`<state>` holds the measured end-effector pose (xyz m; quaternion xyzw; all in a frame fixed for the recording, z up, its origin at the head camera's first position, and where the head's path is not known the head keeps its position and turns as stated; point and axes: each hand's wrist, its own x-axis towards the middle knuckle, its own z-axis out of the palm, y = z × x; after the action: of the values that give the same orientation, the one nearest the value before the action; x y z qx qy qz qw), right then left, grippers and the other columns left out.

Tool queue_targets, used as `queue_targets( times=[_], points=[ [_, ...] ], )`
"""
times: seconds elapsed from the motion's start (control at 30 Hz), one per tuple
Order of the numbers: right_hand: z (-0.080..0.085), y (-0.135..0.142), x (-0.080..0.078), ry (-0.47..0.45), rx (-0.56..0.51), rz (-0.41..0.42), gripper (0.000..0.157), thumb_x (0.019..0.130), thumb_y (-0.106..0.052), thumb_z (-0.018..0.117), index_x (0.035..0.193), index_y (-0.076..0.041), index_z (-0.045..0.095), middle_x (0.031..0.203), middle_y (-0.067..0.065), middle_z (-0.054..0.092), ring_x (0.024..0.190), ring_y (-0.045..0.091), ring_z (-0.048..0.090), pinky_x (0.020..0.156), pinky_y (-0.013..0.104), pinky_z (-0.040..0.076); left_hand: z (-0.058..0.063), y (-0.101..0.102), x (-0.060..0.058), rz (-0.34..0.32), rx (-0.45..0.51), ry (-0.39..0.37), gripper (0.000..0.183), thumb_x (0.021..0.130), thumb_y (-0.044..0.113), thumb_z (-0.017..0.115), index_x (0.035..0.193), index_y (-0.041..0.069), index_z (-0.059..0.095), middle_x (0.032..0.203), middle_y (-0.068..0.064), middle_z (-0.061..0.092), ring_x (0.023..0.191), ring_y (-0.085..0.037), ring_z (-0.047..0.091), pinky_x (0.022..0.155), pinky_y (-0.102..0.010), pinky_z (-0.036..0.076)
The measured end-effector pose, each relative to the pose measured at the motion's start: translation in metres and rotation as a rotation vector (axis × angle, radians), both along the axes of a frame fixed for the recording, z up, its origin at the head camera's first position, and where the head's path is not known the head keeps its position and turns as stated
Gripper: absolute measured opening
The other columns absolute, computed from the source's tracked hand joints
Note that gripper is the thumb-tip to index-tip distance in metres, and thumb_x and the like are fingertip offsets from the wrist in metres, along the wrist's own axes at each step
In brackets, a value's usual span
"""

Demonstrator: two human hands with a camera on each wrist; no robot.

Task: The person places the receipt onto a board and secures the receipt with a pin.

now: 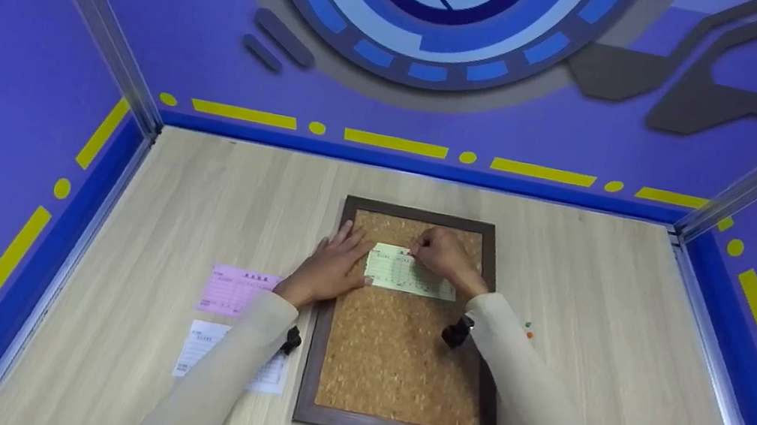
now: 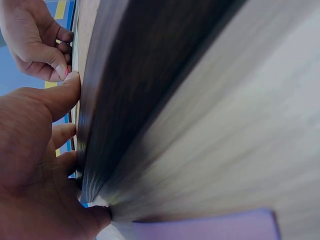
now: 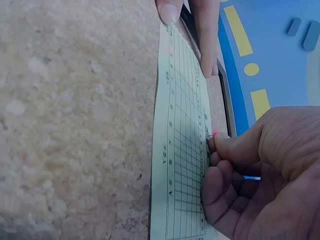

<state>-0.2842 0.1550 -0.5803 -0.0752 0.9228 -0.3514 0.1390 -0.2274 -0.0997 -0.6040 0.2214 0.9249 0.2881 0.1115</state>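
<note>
A framed corkboard (image 1: 404, 361) lies on the table with a pale green printed form (image 1: 399, 276) across its upper part. My right hand (image 1: 449, 258) pinches a small pinkish-red push pin (image 3: 215, 133) between thumb and fingertips, at the form's top edge. How deep its point sits is hard to tell. With fingers spread, my left hand (image 1: 333, 266) rests over the board's left frame, thumb and a fingertip at the form's left edge. The left wrist view shows that hand along the dark frame (image 2: 115, 75), with the pin held just beyond its thumb.
Left of the board lie a pink form (image 1: 233, 292) and a white form (image 1: 197, 347), partly covered by the left forearm. A green pin (image 1: 528, 324) and an orange pin (image 1: 530, 335) lie right of the board. Blue-purple walls (image 1: 99, 9) enclose the table.
</note>
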Motion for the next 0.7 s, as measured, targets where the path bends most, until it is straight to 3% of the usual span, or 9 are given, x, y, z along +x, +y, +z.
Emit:
queue_targets(
  times=[0.27,0.47,0.7],
  points=[
    [0.000,-0.006,-0.003,-0.016,0.098,-0.032,0.041,0.101,-0.009,0.069,0.064,-0.016,0.052,0.062,-0.007,0.041,0.055,0.010,0.033,0.053,0.028,0.026,0.000,0.000,0.000,-0.010,0.014,-0.007,0.073,0.110,0.036,0.068,0.171,0.008,0.040,0.182,-0.019,0.021,0.170,-0.041,0.003,0.131,-0.072,0.012],
    [0.003,-0.009,-0.004,-0.047,0.127,-0.063,0.044,0.096,-0.006,0.068,0.061,-0.018,0.044,0.058,-0.008,0.035,0.053,0.010,0.030,0.051,0.028,0.024,-0.001,0.000,-0.001,-0.008,0.007,-0.005,0.072,0.110,0.036,0.068,0.170,0.008,0.040,0.182,-0.018,0.022,0.170,-0.040,0.004,0.131,-0.071,0.012],
    [0.005,-0.014,-0.010,-0.105,0.135,-0.101,0.040,0.091,-0.004,0.067,0.060,-0.017,0.045,0.058,-0.006,0.037,0.052,0.012,0.032,0.050,0.030,0.025,-0.002,-0.001,-0.001,-0.003,-0.002,0.004,0.074,0.109,0.037,0.068,0.171,0.008,0.040,0.182,-0.018,0.021,0.170,-0.040,0.003,0.131,-0.071,0.013]
  ],
)
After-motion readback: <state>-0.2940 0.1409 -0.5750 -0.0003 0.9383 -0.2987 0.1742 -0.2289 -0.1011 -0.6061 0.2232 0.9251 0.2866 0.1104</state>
